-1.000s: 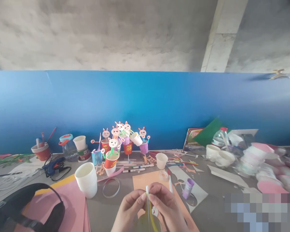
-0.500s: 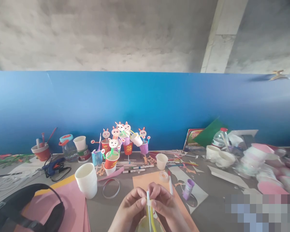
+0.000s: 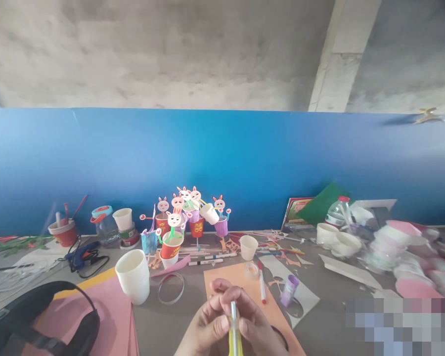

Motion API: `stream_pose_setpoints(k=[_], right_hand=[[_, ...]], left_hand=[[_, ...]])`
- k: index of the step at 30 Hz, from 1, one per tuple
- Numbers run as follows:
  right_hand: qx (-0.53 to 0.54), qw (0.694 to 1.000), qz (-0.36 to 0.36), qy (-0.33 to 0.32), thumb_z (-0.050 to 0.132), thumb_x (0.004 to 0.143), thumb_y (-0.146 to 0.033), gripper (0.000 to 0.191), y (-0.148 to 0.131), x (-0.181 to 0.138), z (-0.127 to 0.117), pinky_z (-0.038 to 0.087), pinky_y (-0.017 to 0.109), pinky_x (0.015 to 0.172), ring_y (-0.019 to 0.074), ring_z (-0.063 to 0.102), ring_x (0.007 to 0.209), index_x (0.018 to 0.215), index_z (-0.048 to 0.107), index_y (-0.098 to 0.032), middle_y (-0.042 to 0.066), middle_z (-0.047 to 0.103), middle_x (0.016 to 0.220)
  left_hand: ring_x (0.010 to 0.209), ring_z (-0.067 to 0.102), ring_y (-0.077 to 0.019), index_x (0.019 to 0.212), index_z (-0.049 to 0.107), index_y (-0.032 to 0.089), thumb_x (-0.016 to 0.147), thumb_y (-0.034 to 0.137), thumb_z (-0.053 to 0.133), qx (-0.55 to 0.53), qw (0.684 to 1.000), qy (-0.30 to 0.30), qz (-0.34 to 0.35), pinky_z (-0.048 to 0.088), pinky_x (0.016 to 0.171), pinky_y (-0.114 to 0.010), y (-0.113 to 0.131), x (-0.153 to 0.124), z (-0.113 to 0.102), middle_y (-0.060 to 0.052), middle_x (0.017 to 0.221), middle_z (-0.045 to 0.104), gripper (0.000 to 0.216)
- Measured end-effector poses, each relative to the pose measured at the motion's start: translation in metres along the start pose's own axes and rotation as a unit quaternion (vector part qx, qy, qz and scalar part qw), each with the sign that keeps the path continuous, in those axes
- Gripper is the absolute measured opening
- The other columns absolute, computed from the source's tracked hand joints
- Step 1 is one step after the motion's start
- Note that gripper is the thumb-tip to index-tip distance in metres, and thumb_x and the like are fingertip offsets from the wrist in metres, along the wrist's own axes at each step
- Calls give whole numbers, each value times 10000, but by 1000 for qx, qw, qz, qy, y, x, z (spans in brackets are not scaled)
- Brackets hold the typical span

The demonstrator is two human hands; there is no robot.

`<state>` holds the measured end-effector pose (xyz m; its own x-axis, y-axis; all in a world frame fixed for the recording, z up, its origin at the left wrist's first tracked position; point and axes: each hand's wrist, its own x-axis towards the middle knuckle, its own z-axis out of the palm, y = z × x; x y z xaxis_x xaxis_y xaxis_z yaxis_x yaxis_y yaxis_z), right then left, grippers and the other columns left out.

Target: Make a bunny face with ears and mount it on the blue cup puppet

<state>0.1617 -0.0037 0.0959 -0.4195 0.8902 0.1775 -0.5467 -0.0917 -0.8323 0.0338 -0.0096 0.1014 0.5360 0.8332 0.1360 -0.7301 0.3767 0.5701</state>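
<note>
My left hand (image 3: 207, 326) and my right hand (image 3: 254, 324) meet at the bottom middle, both pinched on a thin yellow and white straw (image 3: 233, 329) that stands upright between the fingertips. They hover over an orange paper sheet (image 3: 222, 274) on the grey table (image 3: 319, 331). A red-tipped marker (image 3: 261, 284), a clear tape roll (image 3: 251, 269) and a small purple cup lying on its side (image 3: 289, 289) sit just beyond the hands.
A stack of white paper cups (image 3: 132, 274) and pink sheets (image 3: 96, 316) lie to the left, with black headphones (image 3: 40, 316) nearer. Paper-cup bunny figures (image 3: 185, 217) stand by the blue wall (image 3: 222, 163). Cups, a bottle and pink items crowd the right.
Both hands have dropped lower and drawn closer together around the straw. The straw's top sits lower in view, and the marker on the orange sheet is now uncovered.
</note>
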Motion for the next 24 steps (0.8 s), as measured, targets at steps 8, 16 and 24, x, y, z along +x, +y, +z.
stream_pose_setpoints(k=[8, 16, 24], right_hand=[[-4, 999, -35, 10, 875, 595, -447, 272, -7, 0, 3, 456, 377, 911, 280, 540, 1108, 715, 723, -257, 54, 552, 1176], [37, 998, -13, 44, 817, 712, -337, 177, 10, 5, -4, 377, 190, 461, 64, 498, 559, 702, 689, -215, 10, 555, 1031], [-160, 971, 17, 179, 674, 760, -627, 469, 29, 22, -27, 475, 262, 564, 164, 593, 627, 868, 681, -171, 18, 628, 718]], left_hand=[[543, 478, -75, 727, 710, 144, 701, 358, 836, 50, 999, -3, -14, 361, 604, -216, 6, -3, -7, 12, 668, 558, 249], [644, 593, -149, 727, 663, 166, 646, 458, 849, 151, 981, 122, -9, 424, 671, -265, 12, -12, -9, -15, 720, 627, 355], [582, 649, -175, 731, 628, 166, 672, 395, 840, 125, 960, 250, 1, 465, 547, -255, 16, -9, -39, -18, 621, 681, 318]])
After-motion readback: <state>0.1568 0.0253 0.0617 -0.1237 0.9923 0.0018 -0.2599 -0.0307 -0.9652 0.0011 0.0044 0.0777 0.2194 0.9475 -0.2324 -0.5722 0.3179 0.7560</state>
